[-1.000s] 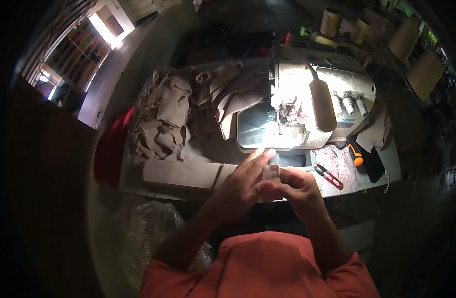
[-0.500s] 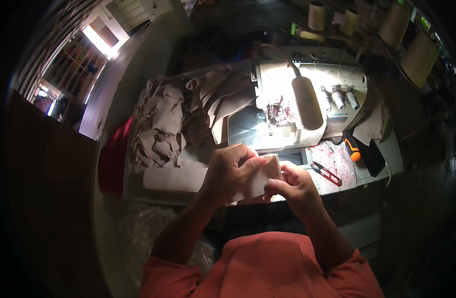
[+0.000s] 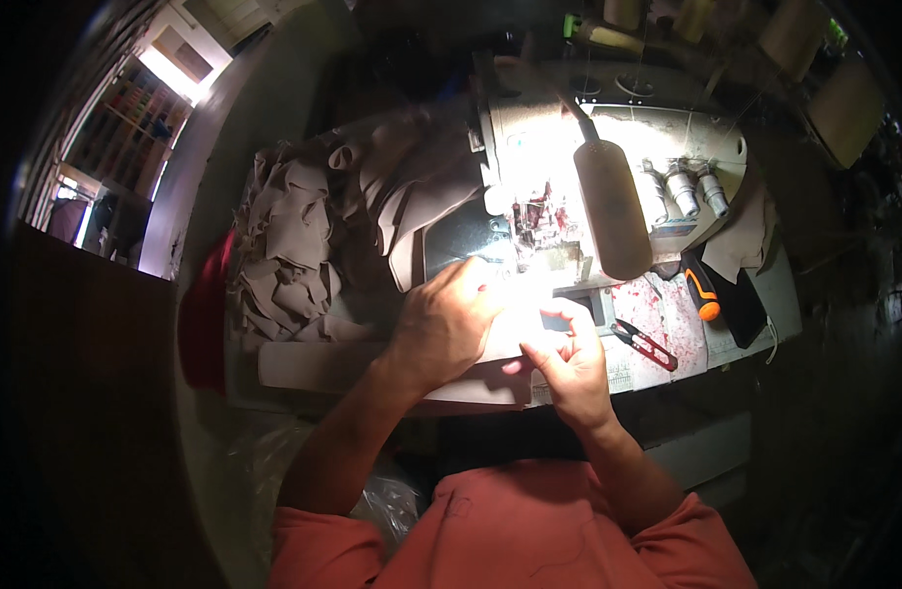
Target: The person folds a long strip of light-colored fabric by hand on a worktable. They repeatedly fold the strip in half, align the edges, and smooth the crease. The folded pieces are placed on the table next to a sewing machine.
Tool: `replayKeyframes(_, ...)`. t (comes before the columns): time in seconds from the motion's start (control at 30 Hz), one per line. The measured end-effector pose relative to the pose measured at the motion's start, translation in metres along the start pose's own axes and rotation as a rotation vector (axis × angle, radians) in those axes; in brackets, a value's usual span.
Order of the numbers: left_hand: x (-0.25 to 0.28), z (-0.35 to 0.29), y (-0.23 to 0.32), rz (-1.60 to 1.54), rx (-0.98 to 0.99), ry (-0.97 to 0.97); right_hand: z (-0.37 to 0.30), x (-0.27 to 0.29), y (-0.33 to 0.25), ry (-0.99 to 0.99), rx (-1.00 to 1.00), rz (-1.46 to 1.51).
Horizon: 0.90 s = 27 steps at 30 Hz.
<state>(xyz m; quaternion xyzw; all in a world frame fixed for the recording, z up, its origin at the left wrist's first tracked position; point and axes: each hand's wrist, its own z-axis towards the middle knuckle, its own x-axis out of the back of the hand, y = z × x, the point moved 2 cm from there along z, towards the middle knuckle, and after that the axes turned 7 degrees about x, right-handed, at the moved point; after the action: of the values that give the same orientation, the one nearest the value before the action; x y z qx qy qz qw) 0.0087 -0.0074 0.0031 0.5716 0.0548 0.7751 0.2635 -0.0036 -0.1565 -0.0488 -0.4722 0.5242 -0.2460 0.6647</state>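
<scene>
In front of the sewing machine (image 3: 701, 142), both my hands are closed on one pale fabric piece (image 3: 508, 329), its surface washed out by bright lamplight. My left hand (image 3: 439, 322) grips its left side with curled fingers. On the right edge, my right hand (image 3: 572, 371) pinches the fabric between thumb and fingers. The machine's lit needle area (image 3: 549, 221) lies just beyond the fabric. Close to my right hand, thread snips (image 3: 649, 347) with red handles rest on a red-spotted cloth (image 3: 682, 314).
A long lamp head (image 3: 613, 211) hangs over the machine. Beige fabric pieces (image 3: 289, 236) are heaped at left, behind a flat pale strip (image 3: 314, 365). An orange-and-black handled tool (image 3: 702, 292) lies at right beside a dark flat object (image 3: 743, 306). Thread cones (image 3: 844, 113) stand far right.
My hands have moved forward with the fabric piece, closer to the machine's needle area. The fabric now catches the full lamplight. The whole view has shifted slightly.
</scene>
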Motion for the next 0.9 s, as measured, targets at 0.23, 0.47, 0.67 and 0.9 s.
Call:
replayKeyframes(0.23,0.002,0.021,-0.011,-0.105,0.049,0.009,0.018,-0.005,-0.004,0.038,0.088,-0.168)
replayKeyframes(0.47,0.001,0.005,0.006,0.048,-0.073,0.117,0.023,-0.005,-0.004,0.022,0.090,-0.210)
replayKeyframes(0.67,-0.014,0.029,-0.050,0.095,0.107,-0.121,0.011,0.007,-0.005,0.101,0.113,-0.187)
replayKeyframes(0.9,0.009,0.067,-0.073,0.140,-0.026,0.236,0.000,0.013,-0.004,-0.107,0.149,-0.832)
